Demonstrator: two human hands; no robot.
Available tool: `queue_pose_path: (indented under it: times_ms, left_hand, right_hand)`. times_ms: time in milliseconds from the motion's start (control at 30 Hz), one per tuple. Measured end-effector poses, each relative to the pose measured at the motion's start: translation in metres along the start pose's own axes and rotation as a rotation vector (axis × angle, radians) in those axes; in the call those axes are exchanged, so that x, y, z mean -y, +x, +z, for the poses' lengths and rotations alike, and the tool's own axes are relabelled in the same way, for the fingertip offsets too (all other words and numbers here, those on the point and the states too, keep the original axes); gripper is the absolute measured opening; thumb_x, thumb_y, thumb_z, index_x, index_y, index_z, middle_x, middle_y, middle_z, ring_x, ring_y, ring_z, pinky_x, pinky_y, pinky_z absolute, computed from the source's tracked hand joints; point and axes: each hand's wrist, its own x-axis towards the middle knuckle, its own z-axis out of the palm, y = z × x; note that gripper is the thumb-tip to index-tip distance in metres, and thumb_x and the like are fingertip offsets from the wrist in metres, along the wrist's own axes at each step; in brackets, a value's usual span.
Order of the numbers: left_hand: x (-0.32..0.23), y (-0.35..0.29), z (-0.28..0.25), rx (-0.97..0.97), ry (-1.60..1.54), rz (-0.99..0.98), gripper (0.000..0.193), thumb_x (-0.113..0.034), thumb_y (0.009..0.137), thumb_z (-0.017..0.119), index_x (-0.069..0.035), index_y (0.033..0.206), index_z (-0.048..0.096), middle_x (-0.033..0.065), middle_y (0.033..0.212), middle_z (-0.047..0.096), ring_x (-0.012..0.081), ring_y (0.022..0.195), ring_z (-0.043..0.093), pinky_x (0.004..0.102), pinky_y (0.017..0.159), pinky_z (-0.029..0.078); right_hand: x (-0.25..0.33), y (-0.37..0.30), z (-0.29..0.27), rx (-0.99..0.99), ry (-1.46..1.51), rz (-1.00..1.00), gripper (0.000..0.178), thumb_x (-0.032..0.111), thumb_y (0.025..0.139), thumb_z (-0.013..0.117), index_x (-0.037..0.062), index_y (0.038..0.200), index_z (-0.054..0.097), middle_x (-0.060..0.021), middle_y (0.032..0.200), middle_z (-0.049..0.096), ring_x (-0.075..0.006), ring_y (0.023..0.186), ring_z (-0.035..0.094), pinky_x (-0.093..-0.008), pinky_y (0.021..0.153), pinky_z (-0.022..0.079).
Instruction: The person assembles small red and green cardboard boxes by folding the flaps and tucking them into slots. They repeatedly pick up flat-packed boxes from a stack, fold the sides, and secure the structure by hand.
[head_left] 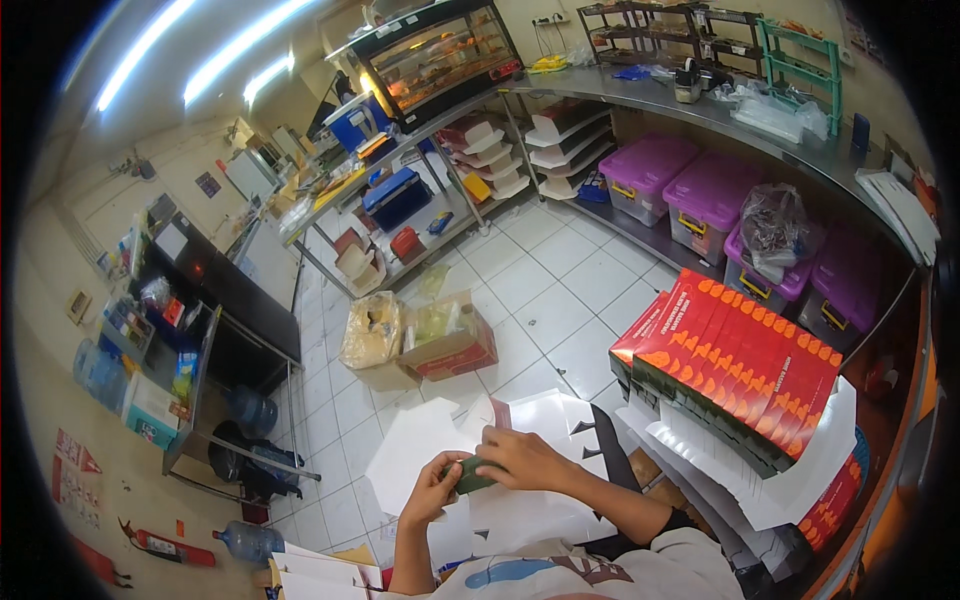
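A white cardboard box blank [410, 450] with cut flaps lies across my lap, partly folded. My left hand [432, 490] pinches a dark green flap [478, 474] of it between thumb and fingers. From the other side, my right hand [527, 460] is closed on the same flap, fingertips bent over its upper edge. Both hands meet near the middle of the blank. To my right stands a tall stack of red and green printed box pieces [735, 360], on top of more white blanks [700, 470].
On the tiled floor ahead are an open carton [455, 340] and a plastic-wrapped bundle [375, 335]. Purple-lidded bins [715, 190] sit under the steel counter [640, 90]. A glass food display case [435, 65] stands at the back. Water bottles [250, 540] and a fire extinguisher [165, 545] are at left.
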Motion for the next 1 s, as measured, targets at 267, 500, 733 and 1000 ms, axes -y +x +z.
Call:
queue_pose_path:
  times_ms: [267, 500, 733, 1000]
  left_hand:
    - [-0.007, -0.006, 0.007, -0.035, 0.102, 0.007, 0.027, -0.023, 0.096, 0.053, -0.009, 0.119, 0.053, -0.0034, 0.076, 0.054, 0.0027, 0.057, 0.038, 0.0177, 0.047, 0.032]
    - [-0.009, -0.011, 0.009, -0.016, 0.308, 0.060, 0.029, -0.015, 0.096, 0.051, -0.011, 0.124, 0.046, -0.0026, 0.080, 0.057, 0.0044, 0.061, 0.042, 0.0204, 0.050, 0.038]
    - [-0.020, -0.008, 0.032, -0.753, 0.990, 0.802, 0.036, -0.013, 0.090, 0.058, -0.005, 0.122, 0.045, 0.0084, 0.098, 0.050, 0.0199, 0.084, 0.045, 0.0334, 0.080, 0.039]
    - [0.044, 0.017, 0.011, -0.744, -0.130, 0.698, 0.051, -0.020, 0.092, 0.058, -0.002, 0.133, 0.032, 0.0130, 0.126, 0.041, 0.0207, 0.118, 0.041, 0.0342, 0.103, 0.030]
  right_hand:
    - [0.005, 0.001, 0.002, -0.030, 0.023, 0.081, 0.021, 0.021, 0.085, 0.062, 0.0027, 0.083, 0.053, -0.0136, 0.080, 0.052, -0.0330, 0.074, 0.058, -0.0422, 0.062, 0.047]
    - [-0.009, -0.009, 0.005, 0.234, -0.083, 0.143, 0.028, 0.030, 0.086, 0.061, 0.0050, 0.096, 0.057, -0.0126, 0.084, 0.057, -0.0369, 0.074, 0.059, -0.0439, 0.065, 0.049]
    - [-0.011, -0.004, 0.012, -0.162, 0.085, 0.395, 0.037, 0.035, 0.083, 0.066, 0.0019, 0.069, 0.057, -0.0134, 0.063, 0.057, -0.0287, 0.063, 0.055, -0.0385, 0.058, 0.044]
    - [0.010, 0.007, 0.002, -0.314, 0.284, 0.459, 0.039, 0.025, 0.079, 0.072, -0.0021, 0.060, 0.052, -0.0113, 0.055, 0.048, -0.0174, 0.047, 0.041, -0.0322, 0.048, 0.035]
